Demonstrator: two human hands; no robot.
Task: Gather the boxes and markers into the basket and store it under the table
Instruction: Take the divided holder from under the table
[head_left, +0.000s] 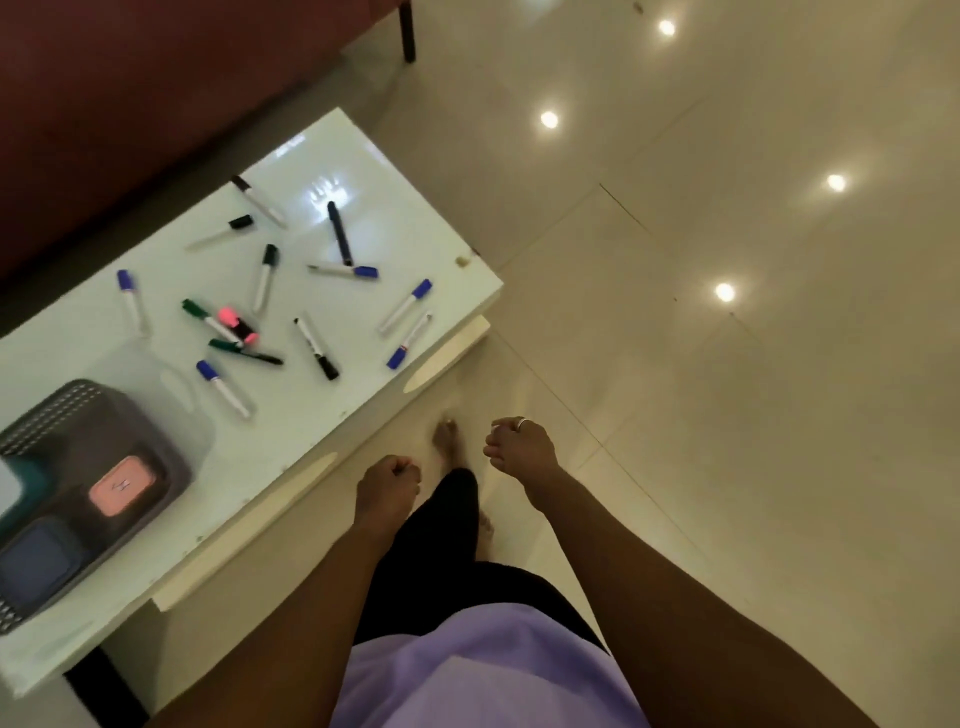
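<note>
Fingers (408, 470) of left hand (387, 483) curled into fist, gripping nothing; right hand (522, 447) likewise curled and empty. Both hang just off table edge, above floor (727, 415). Far left: grey basket (78, 395) stands on white table (363, 171), pink box (122, 486) and blue box (39, 564) inside. Centre: markers (265, 278) lie scattered across glossy top, none in basket. Two blue-capped markers (410, 338) sit near right edge. Likely risk: hasty sweep sends round barrels rolling over that edge onto floor.
</note>
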